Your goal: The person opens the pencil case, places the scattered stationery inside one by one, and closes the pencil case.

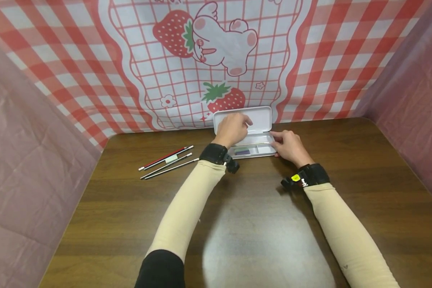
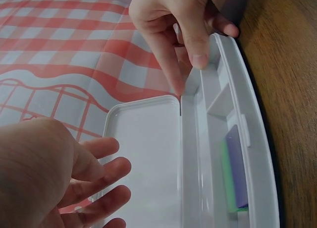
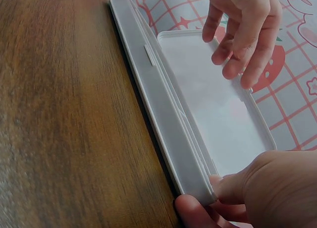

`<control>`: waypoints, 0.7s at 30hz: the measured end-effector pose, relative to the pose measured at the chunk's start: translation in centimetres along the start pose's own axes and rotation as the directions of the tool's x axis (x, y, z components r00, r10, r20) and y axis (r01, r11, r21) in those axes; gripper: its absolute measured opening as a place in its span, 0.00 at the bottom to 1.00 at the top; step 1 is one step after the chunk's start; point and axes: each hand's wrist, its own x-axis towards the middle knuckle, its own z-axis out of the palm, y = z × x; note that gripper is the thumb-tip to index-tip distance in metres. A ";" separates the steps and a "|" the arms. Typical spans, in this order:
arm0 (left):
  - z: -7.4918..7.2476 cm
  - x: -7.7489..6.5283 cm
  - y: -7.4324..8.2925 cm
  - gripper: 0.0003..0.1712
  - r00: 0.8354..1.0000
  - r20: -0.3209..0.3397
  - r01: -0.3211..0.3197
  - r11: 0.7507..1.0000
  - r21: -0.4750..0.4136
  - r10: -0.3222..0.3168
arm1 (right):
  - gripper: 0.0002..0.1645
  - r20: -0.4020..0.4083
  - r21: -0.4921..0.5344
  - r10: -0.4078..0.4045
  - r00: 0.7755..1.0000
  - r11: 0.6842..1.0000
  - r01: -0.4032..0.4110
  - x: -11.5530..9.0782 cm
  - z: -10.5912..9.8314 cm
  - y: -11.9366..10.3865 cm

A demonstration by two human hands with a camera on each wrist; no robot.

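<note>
A white pencil case (image 1: 265,149) stands with its lid (image 1: 262,120) raised against the patterned cloth. My right hand (image 1: 289,147) grips the right end of the case, thumb over the rim and fingers around the outside. In front of the lid hovers my left hand (image 1: 232,129); its fingers hang loosely bent and spread, holding nothing. Whether a fingertip touches the lid I cannot tell. Inside the front compartment, the left wrist view shows a purple block (image 2: 237,166) beside a green one (image 2: 227,176), eraser-like in shape. A divider sets off a smaller compartment (image 2: 218,82).
Left of the case, several pencils lie on the wooden table (image 1: 259,224), among them a red pencil (image 1: 167,157). A pale green eraser (image 1: 171,159) lies between them. Behind the table hangs a red checked cloth (image 1: 327,80) with strawberries.
</note>
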 end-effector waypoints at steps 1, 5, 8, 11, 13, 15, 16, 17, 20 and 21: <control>0.0 0.0 -0.1 0.21 1.000 -0.007 -0.004 1.000 0.002 0.004 | 0.27 -0.003 -0.002 -0.003 1.000 1.000 0.003 0.0 0.0 0.0; 0.2 -0.3 -0.3 0.22 1.000 -0.028 -0.013 1.000 0.000 0.013 | 0.26 -0.015 -0.012 -0.019 1.000 1.000 0.019 0.0 0.0 0.0; 0.1 -0.5 -0.5 0.23 0.999 -0.037 -0.013 1.000 -0.005 0.013 | 0.26 -0.017 -0.012 -0.020 1.000 1.000 0.019 0.0 0.1 0.0; 0.0 -0.6 -0.7 0.22 0.999 -0.044 -0.016 1.000 -0.004 0.016 | 0.26 -0.015 -0.008 -0.017 1.000 1.000 0.017 0.0 0.1 0.0; 0.0 -0.7 -0.8 0.22 0.999 -0.048 -0.019 1.000 -0.002 0.019 | 0.27 -0.013 -0.005 -0.015 1.000 1.000 0.015 0.0 0.0 0.0; 0.0 -0.8 -1.0 0.22 0.999 -0.051 -0.018 1.000 -0.003 0.018 | 0.27 -0.013 -0.005 -0.015 1.000 1.000 0.015 0.0 0.0 0.0; 0.0 -0.8 -1.1 0.21 0.999 -0.051 -0.016 1.000 -0.002 0.016 | 0.27 -0.013 -0.004 -0.015 1.000 1.000 0.015 0.0 0.0 0.0; 0.0 -0.9 -1.2 0.21 0.999 -0.052 -0.014 1.000 -0.002 0.014 | 0.27 -0.014 -0.005 -0.014 1.000 1.000 0.014 0.0 0.1 0.0; 0.0 -1.0 -1.5 0.20 0.998 -0.055 -0.009 1.000 0.001 0.009 | 0.27 -0.016 -0.003 -0.015 1.000 1.000 0.015 0.0 0.1 0.1; 0.1 -1.1 -1.6 0.20 0.998 -0.056 -0.007 1.000 0.002 0.007 | 0.27 -0.017 -0.003 -0.016 1.000 1.000 0.016 0.0 0.1 0.1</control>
